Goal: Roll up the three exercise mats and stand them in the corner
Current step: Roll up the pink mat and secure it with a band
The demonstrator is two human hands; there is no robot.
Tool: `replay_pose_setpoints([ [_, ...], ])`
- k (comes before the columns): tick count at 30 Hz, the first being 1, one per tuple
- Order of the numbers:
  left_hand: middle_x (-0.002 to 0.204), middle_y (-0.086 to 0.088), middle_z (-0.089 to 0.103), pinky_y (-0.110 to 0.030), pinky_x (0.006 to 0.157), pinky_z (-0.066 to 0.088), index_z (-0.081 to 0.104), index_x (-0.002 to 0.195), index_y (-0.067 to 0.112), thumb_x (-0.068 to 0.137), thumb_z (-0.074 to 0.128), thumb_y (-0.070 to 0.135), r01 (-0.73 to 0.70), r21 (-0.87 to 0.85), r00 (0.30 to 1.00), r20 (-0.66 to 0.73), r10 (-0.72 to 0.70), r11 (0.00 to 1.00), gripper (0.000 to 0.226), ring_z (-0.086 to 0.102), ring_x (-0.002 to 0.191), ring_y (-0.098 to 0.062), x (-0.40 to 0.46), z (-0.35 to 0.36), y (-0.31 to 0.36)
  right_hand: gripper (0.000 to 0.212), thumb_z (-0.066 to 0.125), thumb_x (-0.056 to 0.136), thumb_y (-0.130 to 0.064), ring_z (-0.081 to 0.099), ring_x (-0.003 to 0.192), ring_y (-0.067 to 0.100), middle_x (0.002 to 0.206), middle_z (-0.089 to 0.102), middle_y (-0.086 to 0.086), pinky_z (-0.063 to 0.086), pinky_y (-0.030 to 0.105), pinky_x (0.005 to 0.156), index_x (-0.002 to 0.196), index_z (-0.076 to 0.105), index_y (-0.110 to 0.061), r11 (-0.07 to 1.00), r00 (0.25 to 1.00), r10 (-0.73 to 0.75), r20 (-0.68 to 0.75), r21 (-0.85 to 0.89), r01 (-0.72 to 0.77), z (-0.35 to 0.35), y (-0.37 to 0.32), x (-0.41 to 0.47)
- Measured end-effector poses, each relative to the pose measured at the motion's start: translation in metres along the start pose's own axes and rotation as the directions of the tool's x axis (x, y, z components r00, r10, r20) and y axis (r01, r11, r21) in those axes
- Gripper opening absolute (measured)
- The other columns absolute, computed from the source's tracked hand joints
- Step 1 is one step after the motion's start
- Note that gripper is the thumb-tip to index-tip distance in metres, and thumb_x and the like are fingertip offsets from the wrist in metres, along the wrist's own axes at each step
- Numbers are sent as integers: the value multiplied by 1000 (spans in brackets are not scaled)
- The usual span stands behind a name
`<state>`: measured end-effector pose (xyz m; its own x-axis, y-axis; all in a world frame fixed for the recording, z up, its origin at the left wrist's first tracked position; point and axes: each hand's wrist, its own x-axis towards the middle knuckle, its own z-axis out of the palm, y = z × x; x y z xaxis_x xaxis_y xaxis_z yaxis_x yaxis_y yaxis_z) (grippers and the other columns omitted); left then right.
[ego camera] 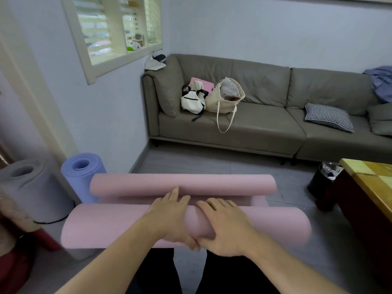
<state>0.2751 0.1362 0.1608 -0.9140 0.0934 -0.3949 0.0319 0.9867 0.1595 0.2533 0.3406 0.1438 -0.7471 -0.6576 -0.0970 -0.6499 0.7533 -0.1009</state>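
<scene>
A pink mat (110,225) lies across the floor in front of me, partly rolled into a thick roll near me. Its far end (182,184) curls up in a second loose roll. My left hand (171,217) and my right hand (224,223) grip the middle of the near roll, fingers over its top and thumbs underneath. A blue rolled mat (83,177) stands upright against the left wall. A grey rolled mat (31,187) stands upright beside it, further left.
A grey sofa (254,132) runs along the back wall with bags (212,98) and a checked cushion (328,116) on it. A black bin (324,181) and a wooden table (369,183) stand at the right. Red objects (17,266) sit at the lower left.
</scene>
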Motion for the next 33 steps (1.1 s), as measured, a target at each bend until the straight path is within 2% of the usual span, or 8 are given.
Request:
replay_pose_setpoints([
  [4, 174, -11, -2, -43, 128, 16, 16, 164, 30, 50, 81, 79, -37, 24, 997, -71, 38, 999, 140, 5, 161, -24, 0, 4, -2, 103, 83, 63, -46, 52, 123, 26, 137, 50, -3, 43, 41, 107, 149, 28, -32, 996, 993, 17, 113, -88, -7, -4, -1, 10],
  [10, 170, -9, 13, -43, 124, 23, 28, 157, 32, 48, 78, 77, -53, 108, 980, -186, 72, 993, 128, 25, 154, -26, -1, 14, -5, 98, 93, 51, -50, 64, 111, 22, 125, 64, -10, 54, 39, 90, 137, 46, -39, 993, 974, 81, 214, 67, -97, -19, 6, 30],
  [13, 161, -6, 22, -42, 118, 30, 26, 155, 29, 52, 82, 68, -29, 201, 963, -256, 81, 979, 124, 39, 141, -28, -5, 23, -2, 96, 93, 51, -41, 67, 106, 17, 122, 69, -14, 57, 34, 80, 138, 52, -43, 978, 964, 96, 249, 155, -137, -26, 13, 36],
  [20, 128, 4, 53, -38, 96, 45, 43, 132, 29, 52, 82, 65, -68, 187, 963, -244, 114, 980, 96, 58, 113, -23, -7, 16, -3, 92, 95, 49, -36, 70, 96, 9, 113, 74, -15, 62, 34, 85, 135, 65, -40, 944, 924, 65, 376, 278, -179, -41, 23, 43],
  [25, 127, 5, 57, -39, 96, 48, 45, 127, 30, 51, 83, 65, -93, 187, 968, -213, 133, 978, 93, 60, 112, -22, -7, 14, -2, 102, 85, 52, -56, 64, 119, 10, 135, 66, -16, 53, 41, 105, 147, 49, -43, 897, 921, 98, 377, 367, -246, -31, 21, 37],
  [28, 126, 8, 58, -39, 96, 48, 46, 125, 31, 49, 82, 65, -103, 178, 968, -207, 139, 979, 91, 60, 112, -20, -4, 17, -4, 96, 69, 77, -72, 60, 120, 16, 142, 62, -10, 46, 38, 102, 158, 21, -51, 749, 918, 234, 319, 543, -380, -31, 21, 39],
  [30, 125, 9, 58, -38, 96, 47, 46, 124, 32, 48, 80, 66, -106, 180, 970, -199, 141, 978, 90, 59, 111, -19, -3, 18, -5, 99, 62, 85, -72, 59, 126, 17, 144, 62, -14, 44, 38, 105, 164, 6, -52, 745, 919, 271, 287, 542, -389, -29, 18, 39],
  [33, 123, 8, 59, -38, 93, 47, 46, 124, 30, 48, 80, 68, -87, 175, 975, -186, 120, 981, 91, 59, 109, -19, -3, 16, -4, 93, 62, 94, -55, 50, 143, 15, 150, 58, -23, 39, 38, 116, 166, 4, -47, 791, 946, 264, 187, 520, -323, -24, 14, 38],
])
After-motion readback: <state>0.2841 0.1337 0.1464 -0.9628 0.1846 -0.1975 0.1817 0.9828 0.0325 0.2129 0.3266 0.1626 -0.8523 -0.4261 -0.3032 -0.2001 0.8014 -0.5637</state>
